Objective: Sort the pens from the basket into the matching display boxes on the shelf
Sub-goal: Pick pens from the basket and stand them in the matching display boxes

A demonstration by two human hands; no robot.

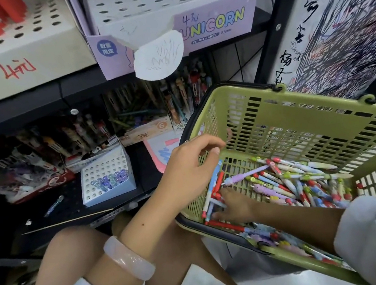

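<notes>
A green plastic basket [300, 108] sits tilted at my right and holds several mixed pens [295, 181]. My left hand [191, 166] hovers at the basket's left rim with curled fingers, and a small bunch of blue and red pens [215, 182] sticks out below its palm. Deep in the basket, my right hand [235, 205] lies on the pile with its fingers spread among the pens. On the upper shelf stand a purple UNICORN display box [212, 26] and a white perforated box [18, 56]. A small blue box [109, 192] with crystal-topped pens sits on the lower shelf.
More pen boxes [143, 120] crowd the back of the dark lower shelf. A loose pen [53, 206] lies on the shelf near the blue box. A scribbled test paper [158, 57] hangs from the UNICORN box. My knees are below the shelf edge.
</notes>
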